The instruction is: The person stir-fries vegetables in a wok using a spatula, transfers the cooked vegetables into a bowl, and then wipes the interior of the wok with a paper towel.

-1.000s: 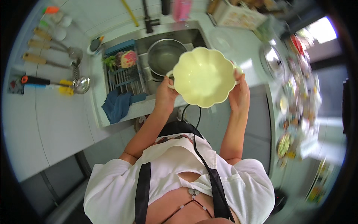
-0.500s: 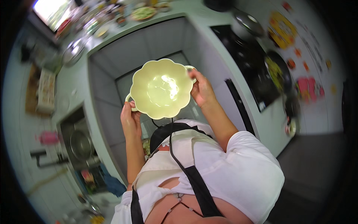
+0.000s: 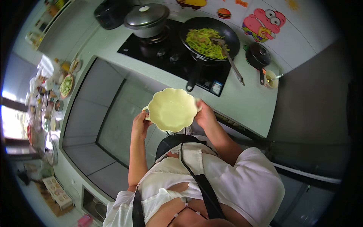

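A pale yellow bowl (image 3: 172,109) with a scalloped rim and two side handles is held level in front of my body; nothing lies inside it. My left hand (image 3: 141,123) is closed round its left handle. At the opposite handle, my right hand (image 3: 205,114) grips it, the fingertips a little blurred. Just beyond the bowl, a black frying pan (image 3: 231,31) sits on the hob with its handle pointing toward me. Shredded green food (image 3: 202,42) fills part of the pan, and a metal spatula (image 3: 233,68) leans in it over the rim.
A lidded grey pot (image 3: 147,28) stands on the black hob (image 3: 143,48), left of the pan. To the right are a small black lidded saucepan (image 3: 258,56) and a cup with a spoon (image 3: 270,78). Plates and jars crowd the left counter, including a plate of green food (image 3: 66,86).
My body has turned right, bringing the hob and pan from the right side to straight ahead. The bowl stays in both hands and sits slightly lower in view.
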Demonstrator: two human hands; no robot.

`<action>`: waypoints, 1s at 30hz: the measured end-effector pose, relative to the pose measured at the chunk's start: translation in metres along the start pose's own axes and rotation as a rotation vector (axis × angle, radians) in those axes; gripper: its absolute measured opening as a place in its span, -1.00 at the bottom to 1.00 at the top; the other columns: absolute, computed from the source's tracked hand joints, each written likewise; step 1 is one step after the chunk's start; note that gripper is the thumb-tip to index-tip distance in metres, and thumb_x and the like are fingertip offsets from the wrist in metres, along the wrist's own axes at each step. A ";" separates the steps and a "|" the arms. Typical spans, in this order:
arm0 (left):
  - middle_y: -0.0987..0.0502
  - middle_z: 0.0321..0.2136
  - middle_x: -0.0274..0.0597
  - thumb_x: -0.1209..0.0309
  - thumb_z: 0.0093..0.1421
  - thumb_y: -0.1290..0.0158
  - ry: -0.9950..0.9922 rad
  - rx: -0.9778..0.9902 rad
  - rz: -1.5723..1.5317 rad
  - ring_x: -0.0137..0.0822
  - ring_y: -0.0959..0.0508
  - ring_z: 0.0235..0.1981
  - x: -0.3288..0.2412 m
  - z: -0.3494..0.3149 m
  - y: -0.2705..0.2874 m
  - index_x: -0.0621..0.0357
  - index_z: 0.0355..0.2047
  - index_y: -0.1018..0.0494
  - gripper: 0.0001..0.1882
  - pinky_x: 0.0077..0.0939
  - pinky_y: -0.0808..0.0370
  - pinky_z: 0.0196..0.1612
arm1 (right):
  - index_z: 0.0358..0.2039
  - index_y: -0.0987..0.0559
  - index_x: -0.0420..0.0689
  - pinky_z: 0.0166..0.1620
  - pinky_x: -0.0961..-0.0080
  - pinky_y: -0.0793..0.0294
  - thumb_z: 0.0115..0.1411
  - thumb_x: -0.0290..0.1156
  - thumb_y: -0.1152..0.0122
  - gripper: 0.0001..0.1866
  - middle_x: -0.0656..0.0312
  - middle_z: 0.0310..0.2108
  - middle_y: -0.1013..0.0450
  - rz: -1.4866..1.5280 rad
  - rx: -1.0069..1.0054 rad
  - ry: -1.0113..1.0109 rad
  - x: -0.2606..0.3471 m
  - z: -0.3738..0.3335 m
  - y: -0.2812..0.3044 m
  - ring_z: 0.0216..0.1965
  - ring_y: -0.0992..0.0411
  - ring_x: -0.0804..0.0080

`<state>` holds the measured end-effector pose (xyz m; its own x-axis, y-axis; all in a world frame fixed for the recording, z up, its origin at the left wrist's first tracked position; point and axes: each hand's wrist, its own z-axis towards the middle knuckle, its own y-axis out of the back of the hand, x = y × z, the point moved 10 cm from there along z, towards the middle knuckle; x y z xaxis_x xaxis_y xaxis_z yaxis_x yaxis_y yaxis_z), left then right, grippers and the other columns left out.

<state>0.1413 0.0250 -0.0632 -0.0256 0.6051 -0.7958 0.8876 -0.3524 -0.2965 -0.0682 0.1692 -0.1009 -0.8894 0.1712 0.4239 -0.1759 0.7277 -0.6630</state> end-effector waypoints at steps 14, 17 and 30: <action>-0.41 -0.43 -0.27 0.30 0.19 0.14 0.334 0.473 0.146 -0.42 -0.44 -0.40 0.117 0.022 -0.210 0.13 -0.52 -0.34 -0.78 -0.49 -0.49 -0.24 | -0.29 -0.43 -0.13 -0.12 0.45 -0.37 0.16 -0.21 0.07 -0.74 0.26 -0.29 -0.43 0.111 -0.221 0.445 0.154 -0.093 0.154 -0.21 -0.39 0.41; -0.43 -0.48 -0.29 0.34 0.17 0.10 0.356 0.473 0.099 -0.48 -0.45 -0.45 0.134 0.025 -0.244 0.19 -0.48 -0.38 -0.81 -0.60 -0.49 -0.28 | -0.35 -0.41 -0.12 -0.13 0.46 -0.35 0.18 -0.20 0.10 -0.75 0.25 -0.29 -0.40 0.071 -0.194 0.504 0.189 -0.099 0.175 -0.22 -0.37 0.42; -0.45 -0.47 -0.31 0.35 0.10 -0.02 0.285 0.416 0.198 -0.54 -0.43 -0.55 0.141 0.067 -0.332 0.21 -0.39 -0.37 -0.82 -0.68 -0.45 -0.48 | -0.59 -0.33 -0.03 -0.14 0.43 -0.34 0.24 -0.18 0.19 -0.68 0.29 -0.46 -0.41 0.056 0.007 0.409 0.277 -0.008 0.224 -0.30 -0.38 0.44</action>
<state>-0.1876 0.1798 -0.1123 0.3008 0.6474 -0.7003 0.6045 -0.6974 -0.3850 -0.3506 0.3851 -0.1268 -0.6568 0.4612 0.5965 -0.1359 0.7058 -0.6953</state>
